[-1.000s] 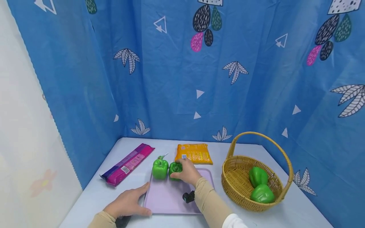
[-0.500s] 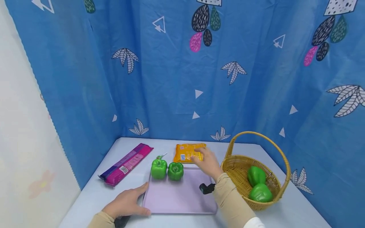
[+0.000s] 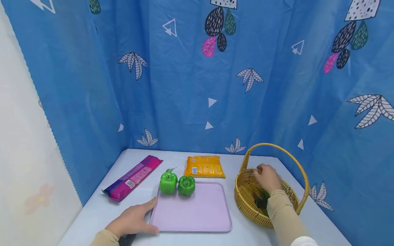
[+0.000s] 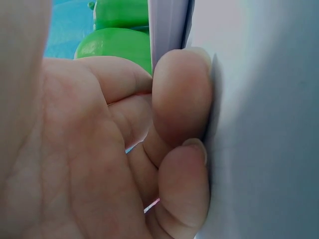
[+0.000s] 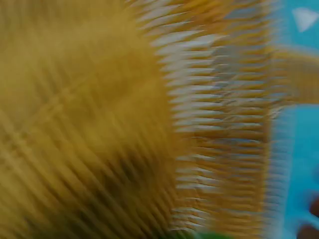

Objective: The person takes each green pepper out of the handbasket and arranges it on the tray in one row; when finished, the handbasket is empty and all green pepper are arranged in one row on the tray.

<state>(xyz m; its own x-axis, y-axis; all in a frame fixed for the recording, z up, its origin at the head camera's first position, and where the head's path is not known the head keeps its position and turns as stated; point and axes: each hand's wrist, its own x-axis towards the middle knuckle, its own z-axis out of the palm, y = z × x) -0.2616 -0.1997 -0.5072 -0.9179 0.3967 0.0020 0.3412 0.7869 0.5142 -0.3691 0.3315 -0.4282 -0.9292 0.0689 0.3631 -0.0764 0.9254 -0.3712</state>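
Observation:
My left hand (image 3: 133, 218) lies along the left edge of a lilac tray (image 3: 197, 215), thumb and fingers spread with the tips at the rim. Up close in the left wrist view, fingertips (image 4: 182, 99) rest on the white surface. Two green bell peppers (image 3: 168, 183) stand side by side at the tray's back left. Over the wicker basket (image 3: 244, 204) at the right hangs my right hand (image 3: 268, 179), fingers loosely bent, nothing seen in them. It mostly hides the green peppers inside; a sliver of green pepper (image 5: 214, 235) shows in the blurred right wrist view.
A yellow-orange packet (image 3: 205, 166) lies behind the tray. To the left is a long pink and purple packet (image 3: 135, 177). The basket's tall handle (image 3: 278, 146) arches over it. A blue patterned curtain (image 3: 184, 75) hangs behind the white table (image 3: 92, 218).
My right hand has let go of the second green pepper on the tray and swung right, past the orange packet, to the basket. My left hand stays at the tray's edge.

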